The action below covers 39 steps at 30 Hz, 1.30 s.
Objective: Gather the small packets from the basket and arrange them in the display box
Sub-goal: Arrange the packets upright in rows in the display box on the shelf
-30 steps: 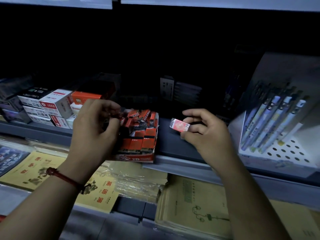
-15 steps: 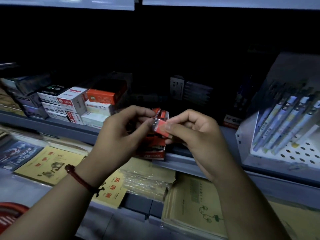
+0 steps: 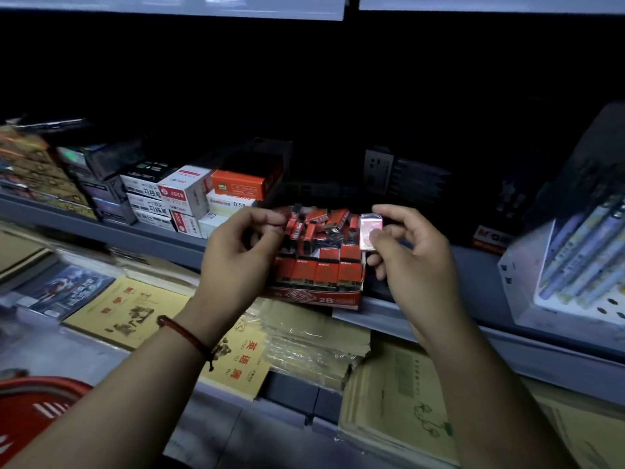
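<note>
1. Plainly the box [image 3: 314, 299] sits at the shelf [image 3: 422, 313] edge, crammed — a shove could tip it off.
2. Left hand [image 3: 243, 255] curls at loose packets [image 3: 324, 225]; grip unclear — they may spill.
3. Right hand [image 3: 416, 265] fingers [image 3: 392, 213] pinch one packet [image 3: 371, 231] beside the box; it could slip.

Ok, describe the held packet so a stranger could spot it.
On the grey shelf sits a red display box marked 2B. At its right edge, the right hand pinches one packet. Unlike the red packets inside, it looks pale pink.
</note>
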Tool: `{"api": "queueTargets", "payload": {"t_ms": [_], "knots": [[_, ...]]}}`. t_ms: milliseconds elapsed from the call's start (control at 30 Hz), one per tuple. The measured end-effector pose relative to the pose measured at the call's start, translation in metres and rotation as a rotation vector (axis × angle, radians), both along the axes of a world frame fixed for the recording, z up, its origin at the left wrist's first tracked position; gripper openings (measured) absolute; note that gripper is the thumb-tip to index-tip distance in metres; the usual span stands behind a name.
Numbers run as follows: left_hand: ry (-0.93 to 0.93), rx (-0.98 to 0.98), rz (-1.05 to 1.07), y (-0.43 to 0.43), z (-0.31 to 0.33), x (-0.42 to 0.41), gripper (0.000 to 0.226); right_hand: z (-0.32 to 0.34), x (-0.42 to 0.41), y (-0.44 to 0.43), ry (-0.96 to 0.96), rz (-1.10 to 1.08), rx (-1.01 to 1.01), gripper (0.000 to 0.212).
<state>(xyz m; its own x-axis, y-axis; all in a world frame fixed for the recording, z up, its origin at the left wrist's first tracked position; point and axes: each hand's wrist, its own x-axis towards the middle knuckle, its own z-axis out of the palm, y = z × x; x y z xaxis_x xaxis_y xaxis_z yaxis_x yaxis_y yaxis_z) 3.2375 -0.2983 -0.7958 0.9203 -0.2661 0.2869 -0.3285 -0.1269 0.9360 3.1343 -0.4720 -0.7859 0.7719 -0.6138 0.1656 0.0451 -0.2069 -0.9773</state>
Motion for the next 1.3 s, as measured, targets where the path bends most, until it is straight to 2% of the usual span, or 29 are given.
{"api": "queueTargets", "payload": {"t_ms": [133, 267, 533, 633, 767, 867, 1000, 1033, 1133, 1300], "knots": [[0.107, -0.148, -0.053, -0.011, -0.004, -0.005, 0.008, -0.008, 0.007, 0.001, 0.060, 0.030, 0.179, 0.021], [0.142, -0.184, -0.121, -0.022, -0.008, -0.013, 0.007, -0.008, 0.001, -0.014, 0.075, -0.006, 0.208, 0.018], [0.185, -0.222, -0.199, -0.057, -0.009, -0.041, 0.008, -0.001, -0.032, -0.048, 0.193, -0.059, 0.028, 0.015], [0.185, -0.217, -0.204, -0.067, -0.010, -0.051, 0.011, 0.003, -0.043, -0.057, 0.199, -0.081, 0.022, 0.014], [0.120, -0.161, -0.235, -0.068, -0.006, -0.056, 0.009, 0.012, -0.050, -0.061, 0.148, -0.031, 0.103, 0.011], [-0.069, -0.046, -0.252, -0.065, 0.003, -0.055, 0.008, 0.016, -0.052, -0.060, 0.092, 0.013, 0.111, 0.011], [-0.428, 0.341, -0.379, -0.065, 0.017, -0.050, 0.030, 0.015, -0.053, -0.059, 0.036, 0.038, 0.100, 0.011], [-0.470, 0.410, -0.426, -0.067, 0.019, -0.048, 0.038, 0.015, -0.054, -0.059, 0.021, 0.037, 0.096, 0.011], [-0.448, 0.431, -0.496, -0.076, 0.022, -0.048, 0.051, 0.014, -0.058, -0.061, -0.006, 0.045, 0.069, 0.012], [-0.369, 0.393, -0.544, -0.084, 0.023, -0.047, 0.055, 0.016, -0.063, -0.064, 0.005, 0.079, 0.012, 0.016]]}}
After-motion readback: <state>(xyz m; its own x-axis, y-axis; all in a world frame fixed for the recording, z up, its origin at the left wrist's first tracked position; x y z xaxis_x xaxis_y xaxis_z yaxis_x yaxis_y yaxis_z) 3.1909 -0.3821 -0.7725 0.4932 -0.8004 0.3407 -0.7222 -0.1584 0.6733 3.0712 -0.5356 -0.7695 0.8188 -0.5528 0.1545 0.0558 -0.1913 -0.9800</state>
